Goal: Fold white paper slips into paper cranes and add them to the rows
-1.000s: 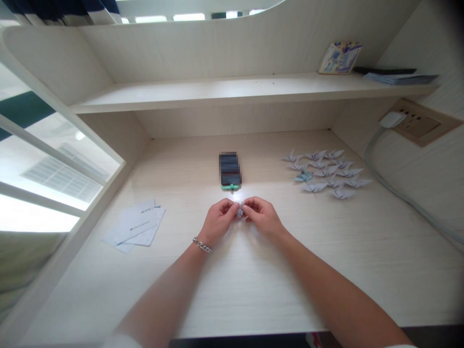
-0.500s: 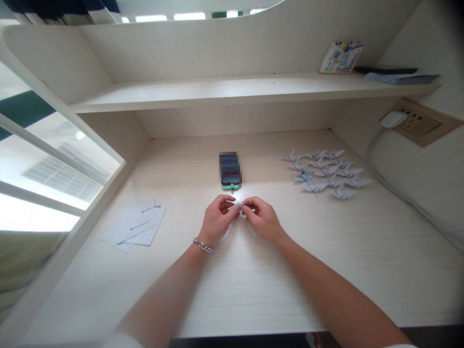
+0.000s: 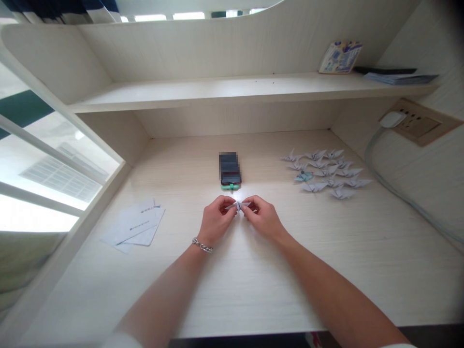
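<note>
Paper (image 3: 238, 207), folded small, is held roughly midway between the desk's (image 3: 232, 295) left and right edges, pinched by the nearly closed left hand (image 3: 216, 220) and right hand (image 3: 264, 218); origami cranes (image 3: 325, 171) sit toward the desk's far right corner.

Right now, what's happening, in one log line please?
left hand: pinching folded paper | right hand: pinching same paper | paper cranes: at right | phone: beyond hands

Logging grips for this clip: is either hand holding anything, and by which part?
The left hand and right hand pinch one small folded paper by its opposite outer sides, between thumb and fingers.
</note>
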Action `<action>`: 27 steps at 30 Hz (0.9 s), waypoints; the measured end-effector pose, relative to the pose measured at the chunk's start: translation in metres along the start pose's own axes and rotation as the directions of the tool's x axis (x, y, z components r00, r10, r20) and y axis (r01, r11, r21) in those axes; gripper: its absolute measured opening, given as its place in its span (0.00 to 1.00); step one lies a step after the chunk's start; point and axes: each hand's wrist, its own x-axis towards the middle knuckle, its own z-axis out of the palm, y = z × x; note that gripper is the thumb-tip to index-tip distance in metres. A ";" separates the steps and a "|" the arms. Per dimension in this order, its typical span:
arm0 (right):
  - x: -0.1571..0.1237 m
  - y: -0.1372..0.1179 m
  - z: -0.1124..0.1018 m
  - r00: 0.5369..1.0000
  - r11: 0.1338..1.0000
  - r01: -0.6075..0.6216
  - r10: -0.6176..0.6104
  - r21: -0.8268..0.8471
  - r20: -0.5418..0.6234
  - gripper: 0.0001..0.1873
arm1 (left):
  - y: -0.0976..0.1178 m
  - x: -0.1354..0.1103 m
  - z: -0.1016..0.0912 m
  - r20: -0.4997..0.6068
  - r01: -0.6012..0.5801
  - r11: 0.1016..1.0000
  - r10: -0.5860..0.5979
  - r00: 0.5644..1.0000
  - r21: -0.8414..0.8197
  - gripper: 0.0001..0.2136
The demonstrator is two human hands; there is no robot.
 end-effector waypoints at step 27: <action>0.004 0.002 -0.012 0.886 0.829 -0.331 0.109 0.450 0.450 0.16 | 0.013 0.000 -0.009 0.513 0.442 0.808 -0.208 0.833 -0.390 0.11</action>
